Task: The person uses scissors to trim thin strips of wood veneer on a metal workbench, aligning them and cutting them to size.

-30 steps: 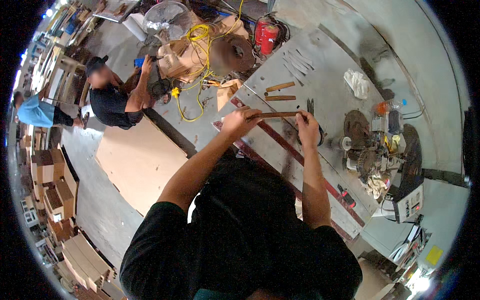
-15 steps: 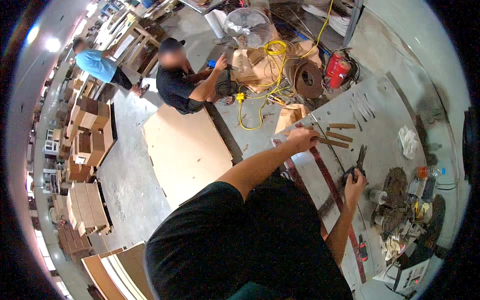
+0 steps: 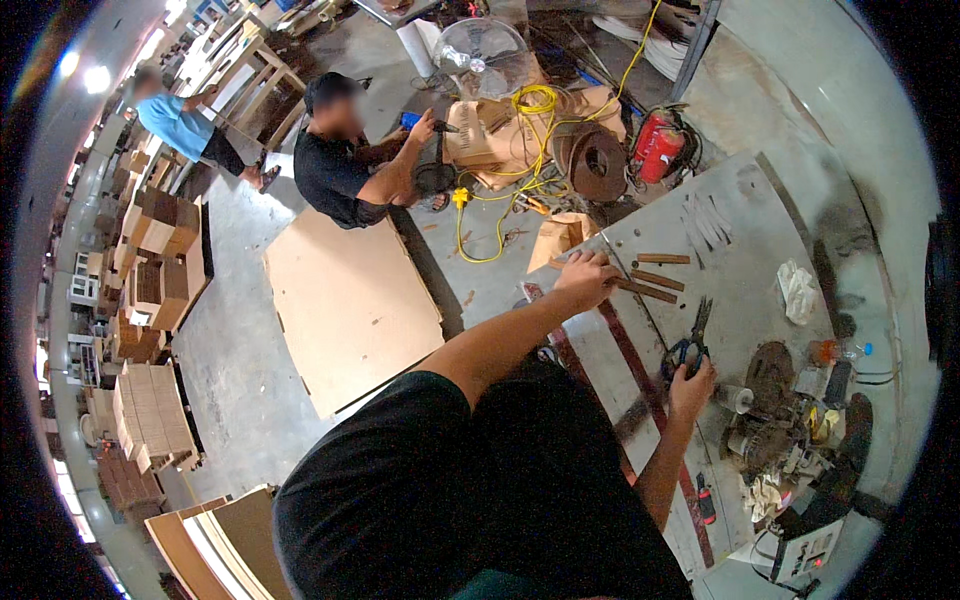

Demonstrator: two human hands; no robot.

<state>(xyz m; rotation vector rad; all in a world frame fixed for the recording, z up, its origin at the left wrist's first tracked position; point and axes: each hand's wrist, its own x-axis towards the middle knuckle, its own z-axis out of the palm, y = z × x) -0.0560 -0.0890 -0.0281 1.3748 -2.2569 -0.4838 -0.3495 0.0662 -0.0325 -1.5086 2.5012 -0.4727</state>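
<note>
The left hand is bent over the grey metal table, its fingers closed on a narrow, flat brown strip that juts out to the right, just beside two similar loose brown strips. The right hand has its fingers bent against the dark loop handles of a pair of black scissors, whose blades point away across the tabletop; whether the fingers pass through the loops or grip them cannot be told. Dark red bands cross the near part of the table; farther out lie a fan of thin grey slivers and a crumpled white plastic bag. Beyond, the grey concrete floor bears a large tan cardboard sheet, a coiled yellow cord and a red fire extinguisher. A co-worker in black crouches near the sheet. The left hand hides part of its strip, the cluttered parts at the table's right are hard to separate, and the dark fisheye rim cuts off the room's edges.
</note>
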